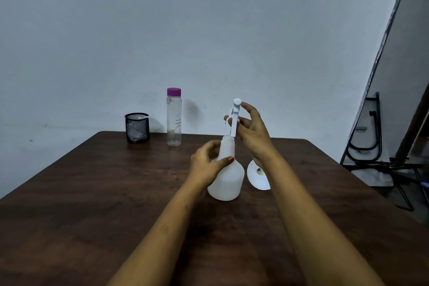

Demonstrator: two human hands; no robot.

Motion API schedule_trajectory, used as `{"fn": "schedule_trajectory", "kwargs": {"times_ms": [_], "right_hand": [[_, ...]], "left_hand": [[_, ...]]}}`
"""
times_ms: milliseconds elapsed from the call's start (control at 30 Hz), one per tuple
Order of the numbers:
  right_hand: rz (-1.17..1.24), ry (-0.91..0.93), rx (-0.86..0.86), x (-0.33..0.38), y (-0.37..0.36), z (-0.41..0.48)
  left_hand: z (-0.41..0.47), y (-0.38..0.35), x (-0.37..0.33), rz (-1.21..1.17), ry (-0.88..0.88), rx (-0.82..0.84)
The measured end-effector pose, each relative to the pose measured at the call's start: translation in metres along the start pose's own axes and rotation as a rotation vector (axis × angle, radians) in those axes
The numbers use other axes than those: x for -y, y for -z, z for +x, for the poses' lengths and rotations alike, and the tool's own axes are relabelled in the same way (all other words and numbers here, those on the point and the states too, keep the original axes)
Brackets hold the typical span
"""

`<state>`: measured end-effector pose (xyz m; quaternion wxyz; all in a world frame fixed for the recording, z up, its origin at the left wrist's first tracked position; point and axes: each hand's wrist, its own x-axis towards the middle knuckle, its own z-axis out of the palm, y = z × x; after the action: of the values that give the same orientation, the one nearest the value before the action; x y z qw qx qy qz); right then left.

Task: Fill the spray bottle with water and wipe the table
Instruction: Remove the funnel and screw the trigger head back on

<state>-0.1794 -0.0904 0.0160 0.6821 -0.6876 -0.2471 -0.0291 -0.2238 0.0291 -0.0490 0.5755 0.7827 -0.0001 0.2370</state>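
Note:
A white translucent spray bottle (228, 179) stands upright near the middle of the dark wooden table (92, 193). My left hand (206, 162) grips its neck and shoulder. My right hand (251, 130) holds the white spray head (235, 116) just above the bottle's open mouth, lifted off the neck. A clear water bottle with a purple cap (174, 118) stands at the table's far edge. A white funnel (257, 175) lies on its side right of the spray bottle, partly hidden by my right wrist.
A black mesh cup (137, 127) with something white inside stands at the far left of the table. A plain wall is behind. Black metal frames (369, 134) lean on the floor to the right of the table.

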Motion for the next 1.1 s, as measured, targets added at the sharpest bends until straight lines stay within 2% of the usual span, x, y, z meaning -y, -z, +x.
{"fn": "schedule_trajectory", "kwargs": {"times_ms": [167, 467, 667, 867, 967, 1100], "right_hand": [[0.033, -0.043, 0.022, -0.017, -0.002, -0.005], [0.129, -0.021, -0.137, -0.039, -0.015, -0.002], [-0.034, 0.069, -0.168, -0.045, -0.020, -0.003], [-0.139, 0.049, -0.206, -0.053, -0.030, 0.004], [-0.141, 0.047, -0.161, -0.052, -0.034, 0.002], [0.000, 0.013, 0.012, -0.044, -0.024, -0.008]], "left_hand": [[0.000, -0.003, 0.005, -0.021, -0.044, -0.028], [-0.002, -0.007, 0.015, -0.019, -0.089, -0.067], [-0.006, -0.010, 0.015, -0.018, -0.092, -0.083], [-0.007, -0.014, 0.018, 0.017, -0.119, -0.110], [-0.006, -0.013, 0.016, 0.004, -0.099, -0.115], [-0.006, -0.013, 0.016, -0.006, -0.085, -0.106]]}}
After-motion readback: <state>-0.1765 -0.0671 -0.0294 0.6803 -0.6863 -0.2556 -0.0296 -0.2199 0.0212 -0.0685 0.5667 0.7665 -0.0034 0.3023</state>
